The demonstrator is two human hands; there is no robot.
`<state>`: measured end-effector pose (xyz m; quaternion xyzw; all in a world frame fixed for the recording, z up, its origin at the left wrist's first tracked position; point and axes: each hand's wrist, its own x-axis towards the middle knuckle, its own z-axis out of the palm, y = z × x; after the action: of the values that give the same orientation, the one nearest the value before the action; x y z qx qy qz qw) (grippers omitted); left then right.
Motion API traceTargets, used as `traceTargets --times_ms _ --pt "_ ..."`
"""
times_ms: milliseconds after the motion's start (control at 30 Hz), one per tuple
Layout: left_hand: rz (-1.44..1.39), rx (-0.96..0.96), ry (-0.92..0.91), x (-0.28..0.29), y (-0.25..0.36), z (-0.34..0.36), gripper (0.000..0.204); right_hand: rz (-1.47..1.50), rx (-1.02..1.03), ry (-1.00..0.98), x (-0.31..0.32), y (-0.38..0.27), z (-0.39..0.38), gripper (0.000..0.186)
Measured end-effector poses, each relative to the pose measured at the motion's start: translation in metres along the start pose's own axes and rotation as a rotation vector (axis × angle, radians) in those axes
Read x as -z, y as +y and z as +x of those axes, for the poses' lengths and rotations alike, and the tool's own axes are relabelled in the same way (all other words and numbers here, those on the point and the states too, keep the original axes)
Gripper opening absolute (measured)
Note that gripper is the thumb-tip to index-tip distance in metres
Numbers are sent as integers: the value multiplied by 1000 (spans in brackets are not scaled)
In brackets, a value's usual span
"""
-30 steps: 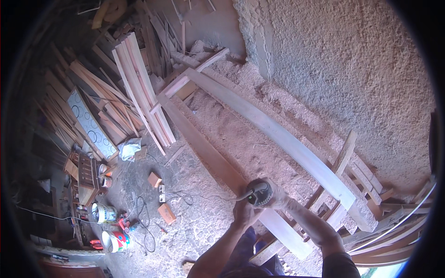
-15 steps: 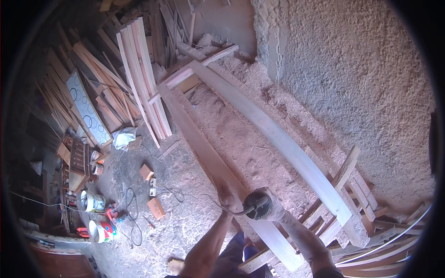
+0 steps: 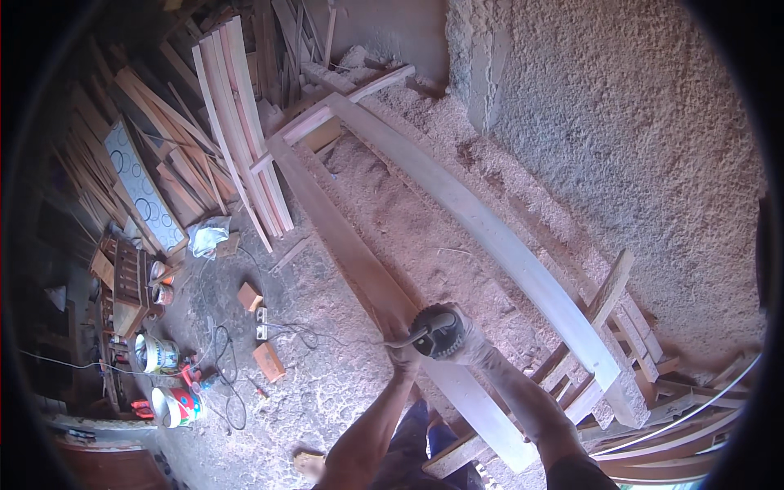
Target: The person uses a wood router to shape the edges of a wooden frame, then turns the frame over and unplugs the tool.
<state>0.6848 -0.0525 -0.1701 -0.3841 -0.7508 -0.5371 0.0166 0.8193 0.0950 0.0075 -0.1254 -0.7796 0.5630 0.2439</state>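
I see one power tool [image 3: 438, 331] and two hands on it, above the left of two long boards. It is dark and squat, its round end facing up, rimmed with small notches, and a grey cord [image 3: 359, 340] leaves its top. The right hand [image 3: 474, 343] is wrapped around its right side; the left hand [image 3: 402, 353] is against its left, though I can't tell how tightly those fingers close. The left board [image 3: 343, 245] looks brown ahead of the tool and paler behind; the right board [image 3: 482, 220] lies well apart from it. One wooden crosspiece [image 3: 306, 122] spans their far ends. The cord runs left toward one white socket block [image 3: 261, 323], between two orange blocks, one farther [image 3: 250, 296], one nearer [image 3: 268, 362]. Beyond stand two large buckets [image 3: 174, 407] and one circle-patterned panel [image 3: 143, 188].
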Motion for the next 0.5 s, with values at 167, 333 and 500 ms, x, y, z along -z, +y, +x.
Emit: traceTargets --times_ms 167,333,500 --pt "-207 131 33 3 43 23 58 60 63 14 -9 37 13 90" --pt "-189 234 85 7 61 31 53 113 46 -44 -15 37 36 91" --pt "-400 341 75 8 81 41 58 200 -8 -47 -24 54 52 96"
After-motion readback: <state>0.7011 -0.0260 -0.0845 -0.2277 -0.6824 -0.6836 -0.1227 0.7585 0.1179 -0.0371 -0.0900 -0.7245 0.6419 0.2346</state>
